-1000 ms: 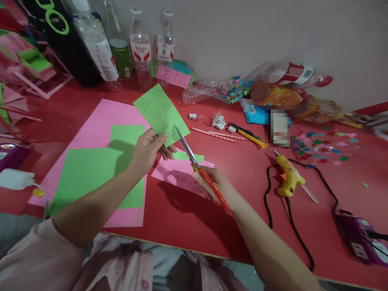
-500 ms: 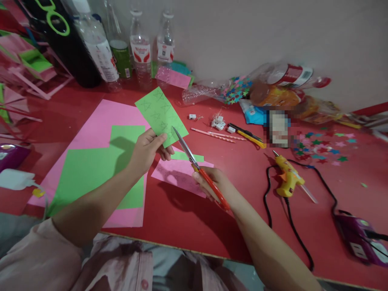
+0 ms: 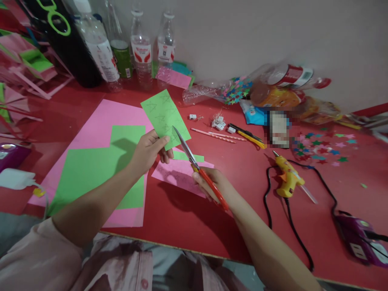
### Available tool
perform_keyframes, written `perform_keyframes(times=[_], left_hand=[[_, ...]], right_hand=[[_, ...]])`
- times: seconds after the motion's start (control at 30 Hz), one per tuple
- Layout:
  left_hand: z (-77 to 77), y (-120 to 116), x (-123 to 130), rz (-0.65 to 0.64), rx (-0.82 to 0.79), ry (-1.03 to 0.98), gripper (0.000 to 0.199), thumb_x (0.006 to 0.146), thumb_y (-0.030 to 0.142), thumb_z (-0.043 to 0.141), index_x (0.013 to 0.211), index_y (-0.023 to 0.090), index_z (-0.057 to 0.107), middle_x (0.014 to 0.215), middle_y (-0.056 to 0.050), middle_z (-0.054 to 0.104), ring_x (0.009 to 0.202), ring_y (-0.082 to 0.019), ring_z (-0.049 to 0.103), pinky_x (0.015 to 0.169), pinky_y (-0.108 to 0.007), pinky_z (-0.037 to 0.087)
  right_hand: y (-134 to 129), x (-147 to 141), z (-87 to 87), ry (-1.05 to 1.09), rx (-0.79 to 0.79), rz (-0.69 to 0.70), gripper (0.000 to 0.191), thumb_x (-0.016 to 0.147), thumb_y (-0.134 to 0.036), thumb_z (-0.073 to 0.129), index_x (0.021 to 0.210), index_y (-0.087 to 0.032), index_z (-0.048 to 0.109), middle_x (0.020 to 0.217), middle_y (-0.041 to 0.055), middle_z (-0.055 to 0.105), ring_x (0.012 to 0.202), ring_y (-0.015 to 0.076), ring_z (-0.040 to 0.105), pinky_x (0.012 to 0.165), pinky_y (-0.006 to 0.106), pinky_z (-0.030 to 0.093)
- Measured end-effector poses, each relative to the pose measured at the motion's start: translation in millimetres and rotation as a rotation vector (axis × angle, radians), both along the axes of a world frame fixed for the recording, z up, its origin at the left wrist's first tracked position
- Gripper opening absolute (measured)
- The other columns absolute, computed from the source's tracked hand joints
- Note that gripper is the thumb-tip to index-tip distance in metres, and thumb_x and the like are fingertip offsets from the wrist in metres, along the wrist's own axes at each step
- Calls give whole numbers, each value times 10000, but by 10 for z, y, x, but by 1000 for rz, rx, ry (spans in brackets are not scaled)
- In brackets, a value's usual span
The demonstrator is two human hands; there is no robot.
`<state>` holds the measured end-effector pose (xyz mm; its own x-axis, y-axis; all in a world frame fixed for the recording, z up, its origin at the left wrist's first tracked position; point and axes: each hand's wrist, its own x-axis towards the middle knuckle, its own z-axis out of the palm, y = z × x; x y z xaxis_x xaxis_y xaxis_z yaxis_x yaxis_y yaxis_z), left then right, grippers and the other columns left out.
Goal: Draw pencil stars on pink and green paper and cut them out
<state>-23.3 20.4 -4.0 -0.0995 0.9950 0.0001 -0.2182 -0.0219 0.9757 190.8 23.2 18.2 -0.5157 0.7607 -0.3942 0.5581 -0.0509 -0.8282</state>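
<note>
Between the thumb and fingers of my left hand [image 3: 153, 149] is a small green paper [image 3: 165, 115] with several stars drawn on it in dark lines. The paper is tilted above the table. My right hand [image 3: 210, 184] grips scissors [image 3: 195, 161] with red handles, their blades pointing up and left across the paper's lower right part. Below the hands lie a pink paper piece [image 3: 182, 176] and a narrow green strip [image 3: 190, 157]. Larger green [image 3: 100, 178] and pink sheets [image 3: 103, 117] are stacked on the left.
A yellow glue gun [image 3: 287, 178] with a black cord rests on the right, near loose paper stars [image 3: 327, 147]. Two striped straws [image 3: 218, 136] and a yellow cutter [image 3: 251, 138] lie behind the hands. Bottles [image 3: 141, 52] stand along the wall; others [image 3: 294, 76] lie at the back right.
My left hand has shifted slightly right with the green paper, which has turned a little. The scissors and my right hand have stayed nearly in place.
</note>
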Motion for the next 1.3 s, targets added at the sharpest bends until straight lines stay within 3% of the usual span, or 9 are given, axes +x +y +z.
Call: perform_keyframes(times=[0.2,0.43,0.93,1.0,1.17,1.3], left_hand=[[16,-6,12,4,-10,6,181,816,320,609,720,179,550,516,21,645,366,-92,572,375,-179,434],[14,-30,69,-94,-59,-15,171,809,310,594,713,178,542,510,6,660,351,-96,565,358,-175,428],[1,-21,41,-113,-42,-62,193,803,314,637,707,157,577,510,-11,659,364,-108,581,368,-184,449],[-22,13,11,-80,-45,-65,235,785,366,664,708,158,584,499,-4,644,378,-123,594,376,-200,466],[-50,101,-59,152,42,-75,246,747,396,700,715,171,607,496,45,593,390,-99,567,388,-194,477],[-27,73,-30,167,53,-31,184,762,329,676,690,167,627,507,37,608,406,-93,563,394,-185,471]], right_hand=[[-40,-12,-16,21,23,-21,539,799,-732,504,639,-221,442,451,-64,389,410,94,389,450,247,303],[-54,-12,-85,36,36,-5,566,794,-778,459,676,-225,446,497,-52,410,459,103,392,467,248,299],[-36,-25,-9,18,62,-52,517,779,-700,551,619,-227,419,470,-64,362,442,96,365,461,250,270],[-30,-24,-6,15,58,-39,520,771,-696,564,611,-227,406,470,-65,362,442,93,366,460,247,267],[-23,-8,-35,11,26,-5,539,771,-717,541,613,-227,380,468,-72,352,429,86,362,454,238,266],[-44,-1,-43,-5,5,17,538,790,-741,491,662,-223,418,474,-69,379,424,94,390,454,241,293]])
